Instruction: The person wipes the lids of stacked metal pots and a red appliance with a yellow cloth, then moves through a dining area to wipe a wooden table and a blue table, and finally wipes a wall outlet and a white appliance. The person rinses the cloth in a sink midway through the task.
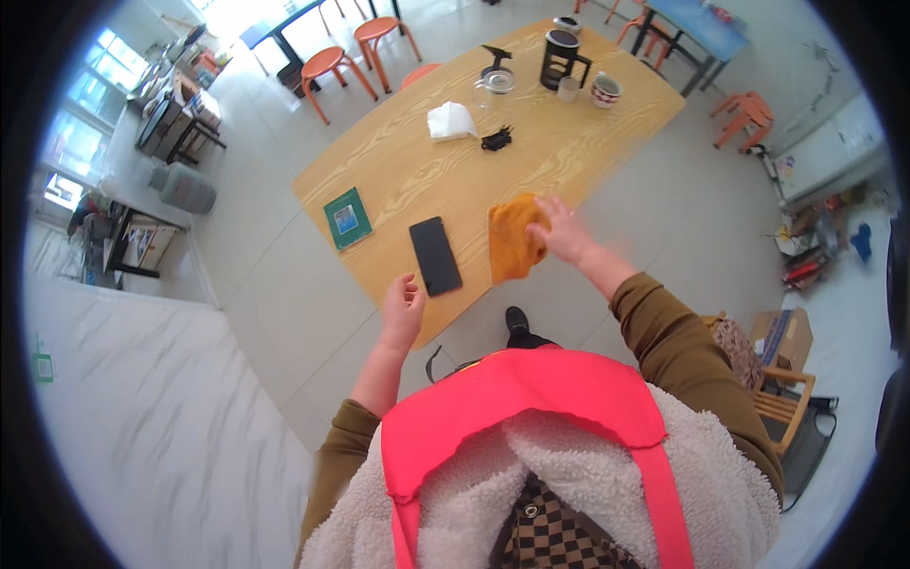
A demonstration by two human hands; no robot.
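Note:
My right hand (565, 231) lies over the right side of an orange cloth (510, 238) at the near right edge of the wooden table (419, 178). Its thumb and fingers are spread on the fabric; whether they grip it I cannot tell. My left hand (404, 306), fingers loosely curled and holding nothing, hovers by the table's near left edge. Close to it lies a black smartphone (436, 256), dark face up. Further left is a green booklet (348, 218) with a picture on its cover.
Beyond the phone are white tissues (450, 121) and a small black object (496, 138). Glassware with a lid (500, 82), a black coffee press (559, 60), a small glass (567, 89) and a patterned mug (606, 91) stand farther off. Orange stools (329, 67) are on the floor.

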